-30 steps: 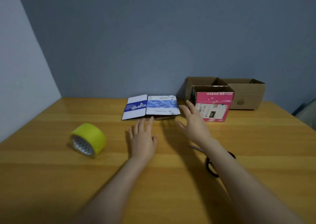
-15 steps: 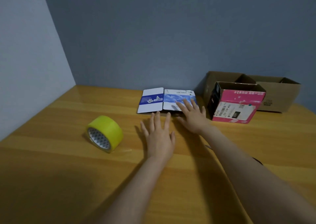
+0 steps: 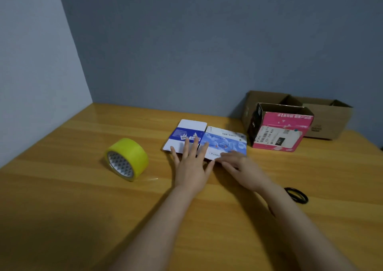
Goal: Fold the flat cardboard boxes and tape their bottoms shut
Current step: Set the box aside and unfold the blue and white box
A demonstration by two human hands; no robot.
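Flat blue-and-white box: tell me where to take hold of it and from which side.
Take its near edge, coming from the person's side. The flat blue-and-white box lies flush on the table, so probably only a slightly lifted edge can be pinched. The right hand lies at that edge, the left hand rests on top, and the pink box crowds the right side.

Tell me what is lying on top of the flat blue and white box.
The left hand lies flat on the flat box, fingers straight. The right hand touches its near edge; whether it hooks under is hidden.
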